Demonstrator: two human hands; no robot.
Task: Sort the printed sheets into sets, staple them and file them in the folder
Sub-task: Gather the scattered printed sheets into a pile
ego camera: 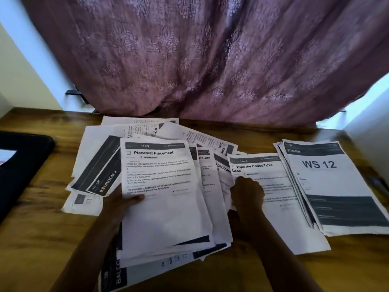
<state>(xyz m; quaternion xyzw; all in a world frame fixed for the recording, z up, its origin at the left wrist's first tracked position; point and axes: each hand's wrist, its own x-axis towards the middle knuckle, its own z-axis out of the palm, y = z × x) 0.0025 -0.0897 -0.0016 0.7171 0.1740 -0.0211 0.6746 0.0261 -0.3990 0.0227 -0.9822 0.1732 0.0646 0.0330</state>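
Your left hand (123, 204) grips the Placemat sheet (166, 207) at its left edge, low centre of the frame. The thumb lies on top across the print, and the fingers are hidden beneath the paper. Your right hand (247, 194) rests on the left edge of the Coffee Table sheet (277, 186), right of centre, fingers bunched; whether they pinch it, I cannot tell. Loose sheets (101, 165) fan out beneath both. 1 stack (336, 186), headed WS 12, lies far right. A dark folder (21, 165) sits at the left edge.
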